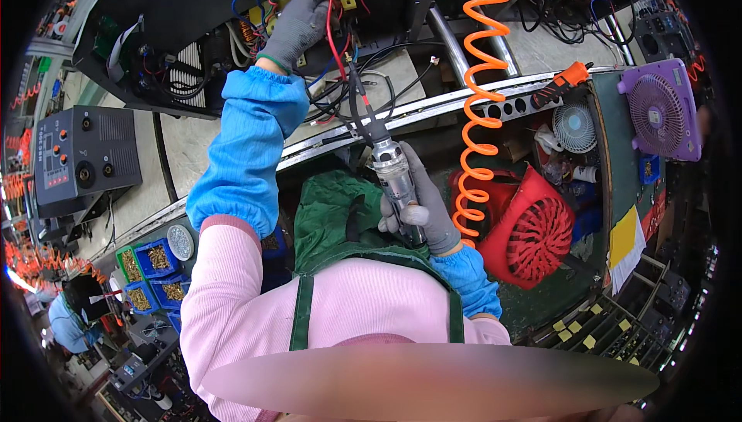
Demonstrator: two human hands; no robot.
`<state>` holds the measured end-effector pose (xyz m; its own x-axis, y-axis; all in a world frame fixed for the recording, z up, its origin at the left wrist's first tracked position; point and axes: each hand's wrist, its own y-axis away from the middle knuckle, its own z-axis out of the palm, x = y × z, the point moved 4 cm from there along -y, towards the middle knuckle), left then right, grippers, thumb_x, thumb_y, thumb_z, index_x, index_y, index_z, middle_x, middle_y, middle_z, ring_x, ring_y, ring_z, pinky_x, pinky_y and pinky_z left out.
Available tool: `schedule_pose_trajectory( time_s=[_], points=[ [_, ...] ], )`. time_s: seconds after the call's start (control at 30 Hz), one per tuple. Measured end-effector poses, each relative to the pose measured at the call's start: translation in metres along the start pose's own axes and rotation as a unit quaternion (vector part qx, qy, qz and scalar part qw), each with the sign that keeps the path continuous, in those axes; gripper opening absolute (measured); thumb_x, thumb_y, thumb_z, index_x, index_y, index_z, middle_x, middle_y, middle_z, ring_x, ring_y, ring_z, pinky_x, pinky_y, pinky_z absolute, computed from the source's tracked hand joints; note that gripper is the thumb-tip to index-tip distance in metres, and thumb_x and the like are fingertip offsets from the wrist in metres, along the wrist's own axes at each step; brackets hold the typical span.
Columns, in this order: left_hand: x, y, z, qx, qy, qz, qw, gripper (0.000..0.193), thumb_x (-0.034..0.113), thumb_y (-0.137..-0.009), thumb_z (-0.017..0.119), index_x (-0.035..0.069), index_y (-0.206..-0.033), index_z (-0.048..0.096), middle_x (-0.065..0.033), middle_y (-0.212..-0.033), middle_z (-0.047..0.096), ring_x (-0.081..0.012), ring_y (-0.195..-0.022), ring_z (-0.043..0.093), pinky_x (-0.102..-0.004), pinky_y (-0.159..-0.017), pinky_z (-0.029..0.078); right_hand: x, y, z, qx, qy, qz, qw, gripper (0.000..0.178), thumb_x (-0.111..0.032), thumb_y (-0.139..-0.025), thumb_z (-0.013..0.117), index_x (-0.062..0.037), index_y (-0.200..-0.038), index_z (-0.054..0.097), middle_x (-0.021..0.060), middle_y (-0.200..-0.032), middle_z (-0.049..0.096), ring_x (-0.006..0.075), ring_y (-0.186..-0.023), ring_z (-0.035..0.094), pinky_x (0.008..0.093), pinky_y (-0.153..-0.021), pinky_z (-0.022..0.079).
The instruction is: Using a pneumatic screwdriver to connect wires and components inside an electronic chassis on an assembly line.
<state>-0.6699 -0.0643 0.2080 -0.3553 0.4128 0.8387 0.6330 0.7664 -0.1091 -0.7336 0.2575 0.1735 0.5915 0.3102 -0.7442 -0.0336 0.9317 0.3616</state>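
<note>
My right hand point(430, 209), in a grey glove, is wrapped round a silver cylindrical hand tool point(396, 178). The tool's narrow dark head points up and away, toward red and black wires at the bench edge. My left hand point(299, 26), gloved too, reaches into an open machine point(193, 5) at the top. Its fingers are bent together beside a red wire point(329, 24) and yellow parts; what they hold, if anything, is hidden. Black cables point(386, 86) loop below the machine, close to the tool's head.
An orange coiled hose point(485, 66) hangs right of the tool. Right of my right arm is a red slotted fan-like object point(535, 229); a purple fan point(661, 109) stands farther right. A grey machine point(89, 159) and blue bins point(158, 260) of small brass parts are at left.
</note>
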Motion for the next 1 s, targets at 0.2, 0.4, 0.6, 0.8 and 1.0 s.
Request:
schedule_pose_trajectory(
  time_s=[0.2, 0.4, 0.6, 0.8, 1.0],
  points=[
    [-0.001, 0.007, -0.011, 0.123, -0.149, 0.092, 0.977, 0.029, 0.021, -0.089, 0.050, 0.009, -0.115, 0.058, -0.0135, -0.094, 0.064, -0.0250, -0.083, 0.062, -0.0331, -0.074, 0.049, 0.002, -0.001, 0.001, -0.005, 0.007, 0.020, 1.000, 0.115, -0.040, -0.058, 0.077, -0.0151, -0.146, 0.008, 0.0113, -0.075, 0.054, 0.0158, -0.053, 0.056, 0.0326, -0.057, 0.055],
    [-0.012, 0.048, -0.029, 0.172, -0.236, -0.011, 0.956, 0.027, 0.028, -0.085, 0.056, 0.014, -0.107, 0.063, -0.0135, -0.093, 0.066, -0.0320, -0.086, 0.063, -0.0381, -0.075, 0.050, 0.000, 0.004, 0.003, -0.003, 0.012, 0.032, 0.999, 0.102, -0.016, -0.058, 0.061, -0.0125, -0.146, 0.009, 0.0119, -0.079, 0.053, 0.0159, -0.055, 0.057, 0.0282, -0.055, 0.052],
    [-0.023, 0.087, -0.036, 0.167, -0.320, -0.006, 0.933, 0.025, 0.032, -0.084, 0.058, 0.014, -0.098, 0.068, -0.0114, -0.088, 0.066, -0.0285, -0.084, 0.063, -0.0364, -0.074, 0.050, 0.007, 0.001, 0.000, 0.000, 0.029, 0.033, 0.999, 0.106, -0.029, -0.059, 0.065, -0.0124, -0.146, 0.008, 0.0122, -0.079, 0.053, 0.0160, -0.053, 0.056, 0.0304, -0.056, 0.053],
    [-0.049, 0.092, -0.037, 0.200, -0.042, -0.067, 0.976, 0.027, 0.029, -0.085, 0.062, 0.010, -0.103, 0.068, -0.0065, -0.087, 0.067, -0.0184, -0.074, 0.063, -0.0274, -0.067, 0.049, 0.010, -0.005, 0.004, -0.007, 0.030, 0.035, 0.999, 0.111, -0.036, -0.059, 0.070, -0.0125, -0.146, 0.005, 0.0121, -0.077, 0.054, 0.0167, -0.053, 0.056, 0.0320, -0.057, 0.054],
    [-0.049, 0.091, -0.023, 0.131, 0.310, -0.102, 0.936, 0.024, 0.019, -0.088, 0.061, 0.001, -0.104, 0.064, -0.0022, -0.085, 0.064, -0.0078, -0.075, 0.057, -0.0202, -0.067, 0.046, 0.010, -0.006, 0.004, -0.010, 0.023, 0.040, 0.999, 0.110, -0.034, -0.060, 0.070, -0.0132, -0.146, 0.006, 0.0122, -0.078, 0.054, 0.0168, -0.055, 0.057, 0.0317, -0.057, 0.054]
  ],
)
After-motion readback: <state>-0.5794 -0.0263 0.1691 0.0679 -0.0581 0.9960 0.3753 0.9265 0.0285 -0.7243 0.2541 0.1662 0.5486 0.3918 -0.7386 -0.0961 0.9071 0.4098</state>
